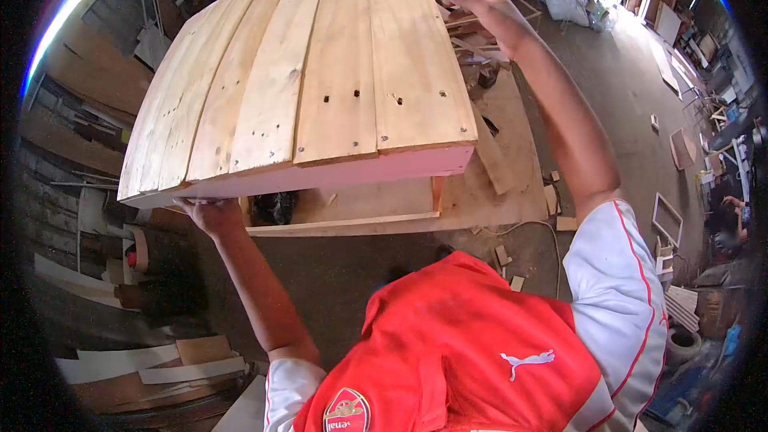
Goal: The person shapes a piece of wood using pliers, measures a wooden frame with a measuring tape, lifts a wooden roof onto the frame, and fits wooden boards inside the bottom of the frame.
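A large panel of pale wooden planks [300, 72], with screws along its near edge and a pinkish frame below, is raised and tilted above a workbench [512, 152]. My left hand [212, 214] grips the panel's lower edge at the near left, its fingers partly hidden under the frame. Beside the panel's far right edge is my right hand [480, 8], fingers bent and apart from the thumb, with nothing visible in them. Beneath the panel, a wooden rail [344, 224] and a dark plastic bag [274, 208] show on the bench.
Wood scraps [472, 40] are heaped on the bench behind the panel. Offcuts [502, 256] and a cable lie on the floor near my body. Stacked boards [160, 372] stand at lower left. At far right are a wooden frame [667, 220] and part of another person [736, 212].
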Demonstrator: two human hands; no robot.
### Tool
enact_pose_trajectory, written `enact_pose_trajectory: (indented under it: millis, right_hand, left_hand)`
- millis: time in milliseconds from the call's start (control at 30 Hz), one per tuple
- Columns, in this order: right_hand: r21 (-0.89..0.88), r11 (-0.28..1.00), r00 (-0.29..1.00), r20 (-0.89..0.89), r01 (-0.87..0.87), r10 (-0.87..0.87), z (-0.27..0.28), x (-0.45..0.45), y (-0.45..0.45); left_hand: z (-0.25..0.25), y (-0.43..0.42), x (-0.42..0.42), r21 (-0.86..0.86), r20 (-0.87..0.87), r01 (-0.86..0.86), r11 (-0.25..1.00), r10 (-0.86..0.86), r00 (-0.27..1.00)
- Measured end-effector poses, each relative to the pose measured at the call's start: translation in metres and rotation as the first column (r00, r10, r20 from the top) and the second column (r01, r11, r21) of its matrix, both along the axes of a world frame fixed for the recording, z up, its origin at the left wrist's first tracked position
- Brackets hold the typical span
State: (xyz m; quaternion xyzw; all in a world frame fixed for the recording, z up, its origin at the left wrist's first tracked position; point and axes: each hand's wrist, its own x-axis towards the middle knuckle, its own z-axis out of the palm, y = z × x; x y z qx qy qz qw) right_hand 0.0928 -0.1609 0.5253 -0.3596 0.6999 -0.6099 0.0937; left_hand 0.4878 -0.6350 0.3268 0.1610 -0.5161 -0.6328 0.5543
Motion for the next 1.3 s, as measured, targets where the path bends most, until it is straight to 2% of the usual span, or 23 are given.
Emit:
enact_pose_trajectory:
  millis: [33, 100, 133, 167, 200, 233, 267, 300, 400, 433, 467, 500, 533, 600, 633, 667, 733, 767, 833, 933, 1033, 1167, 1300]
  right_hand:
    - [0.038, 0.998, 0.997, -0.06, 0.04, -0.038, 0.004, 0.002, -0.003]
    - [0.028, 0.999, 0.99, -0.132, 0.042, -0.038, 0.006, -0.004, -0.009]
    - [0.025, 0.999, 0.986, -0.165, 0.043, -0.038, 0.006, -0.007, -0.012]
    - [0.021, 0.999, 0.99, -0.138, 0.032, -0.029, 0.01, -0.006, -0.014]
    - [0.052, 0.997, 0.989, -0.141, 0.049, -0.042, 0.013, -0.01, -0.016]
    - [0.083, 0.994, 0.988, -0.142, 0.066, -0.053, 0.016, -0.018, -0.019]
    - [0.118, 0.99, 0.988, -0.14, 0.08, -0.064, 0.016, -0.027, -0.022]
    - [0.111, 0.99, 0.977, -0.203, 0.088, -0.064, 0.019, -0.037, -0.027]
    - [0.113, 0.988, 0.918, -0.394, 0.103, -0.051, 0.025, -0.082, -0.058]
    - [0.131, 0.985, 0.885, -0.464, 0.116, -0.042, 0.025, -0.108, -0.073]
    - [0.149, 0.981, 0.849, -0.528, 0.127, -0.03, 0.025, -0.13, -0.087]
    - [0.137, 0.971, 0.789, -0.61, 0.198, -0.075, 0.026, -0.15, -0.101]
    - [0.154, 0.97, 0.793, -0.607, 0.188, -0.057, 0.026, -0.167, -0.115]
    - [0.183, 0.969, 0.797, -0.603, 0.168, -0.024, 0.031, -0.196, -0.145]
    - [0.266, 0.946, 0.772, -0.636, 0.184, 0.029, 0.037, -0.211, -0.155]
    - [0.267, 0.945, 0.752, -0.658, 0.189, 0.035, 0.031, -0.242, -0.184]
    - [0.284, 0.936, 0.732, -0.68, 0.209, 0.043, -0.007, -0.313, -0.248]
    - [0.345, 0.911, 0.743, -0.666, 0.227, 0.067, -0.005, -0.3, -0.24]
    - [0.453, 0.855, 0.747, -0.653, 0.253, 0.125, 0.034, -0.256, -0.217]
    - [0.533, 0.808, 0.687, -0.686, 0.253, 0.238, 0.025, -0.299, -0.275]
    - [0.732, 0.646, 0.721, -0.566, 0.216, 0.4, 0.049, -0.276, -0.286]
    - [0.645, 0.751, 0.618, -0.649, 0.138, 0.444, 0.003, -0.336, -0.363]
    - [0.672, 0.738, 0.618, -0.609, 0.069, 0.497, 0.016, -0.318, -0.357]
  left_hand:
    - [0.002, 0.002, 0.0, 0.094, -0.095, 0.02, 0.995, -0.012, 0.995]
    - [0.047, 0.067, -0.015, 0.235, -0.146, -0.037, 0.971, 0.073, 0.987]
    - [0.035, 0.05, -0.01, 0.272, -0.449, 0.412, 0.87, -0.264, 0.854]
    - [0.013, 0.023, 0.001, 0.164, -0.704, 0.776, 0.609, -0.479, 0.524]
    - [0.037, 0.05, -0.007, 0.307, -0.567, 0.543, 0.782, -0.308, 0.764]
    - [0.062, 0.079, -0.015, 0.43, -0.339, 0.25, 0.867, -0.101, 0.935]
    - [0.046, 0.067, -0.012, 0.334, -0.557, 0.569, 0.752, -0.329, 0.762]
    - [0.019, 0.045, -0.003, 0.161, -0.721, 0.811, 0.563, -0.494, 0.486]
    - [0.035, 0.078, -0.01, 0.187, -0.711, 0.741, 0.645, -0.432, 0.555]
    - [0.078, 0.126, -0.024, 0.386, -0.467, 0.366, 0.847, -0.164, 0.869]
    - [0.1, 0.152, -0.034, 0.446, -0.145, -0.102, 0.889, 0.184, 0.972]
    - [0.093, 0.139, -0.021, 0.345, -0.481, 0.376, 0.86, -0.182, 0.857]
    - [0.08, 0.138, -0.018, 0.265, -0.311, 0.149, 0.953, -0.062, 0.948]
    - [0.08, 0.137, -0.02, -0.003, -0.15, 0.088, 0.996, -0.087, 0.985]
    - [0.077, 0.131, -0.014, 0.031, -0.049, 0.033, 0.999, -0.032, 0.998]
    - [0.073, 0.124, -0.007, 0.064, 0.015, 0.004, 0.998, -0.005, 1.0]
    - [0.071, 0.118, 0.002, 0.106, 0.087, -0.024, 0.994, 0.014, 0.996]
    - [0.07, 0.118, 0.005, 0.118, 0.112, -0.034, 0.992, 0.021, 0.994]
    - [0.07, 0.122, 0.011, 0.136, 0.139, -0.065, 0.989, 0.046, 0.989]
    - [0.073, 0.129, 0.019, 0.151, 0.169, -0.112, 0.982, 0.086, 0.982]
    - [0.076, 0.135, 0.02, 0.162, 0.179, -0.149, 0.975, 0.12, 0.976]
    - [0.078, 0.137, 0.016, 0.178, 0.156, -0.181, 0.967, 0.154, 0.976]
    - [0.082, 0.134, 0.009, 0.196, 0.115, -0.194, 0.961, 0.174, 0.978]
